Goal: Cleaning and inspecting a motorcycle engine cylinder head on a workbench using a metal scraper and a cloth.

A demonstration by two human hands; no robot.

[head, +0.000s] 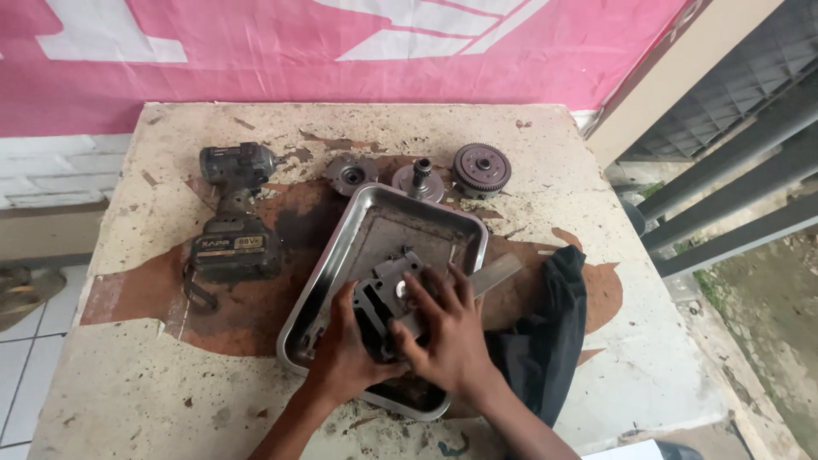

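From the head camera, both hands work over a steel tray (341, 255) that lies near the front edge of the worn table (145, 375), about the middle of it. The left hand (345, 353) grips a grey metal engine part (385, 294) from its left side, fingers curled around it. The right hand (447, 336) lies on top, fingers spread and pressing. The part looks held steady inside the tray for handling; I judge that any turning needs a firm grip, as it seems oily. It is blocky, dark grey, with round holes.

At the table's back edge lie a cordless impact driver (232, 217) and a toothed gear (481, 169). A black cloth (550, 328) lies at the tray's right.
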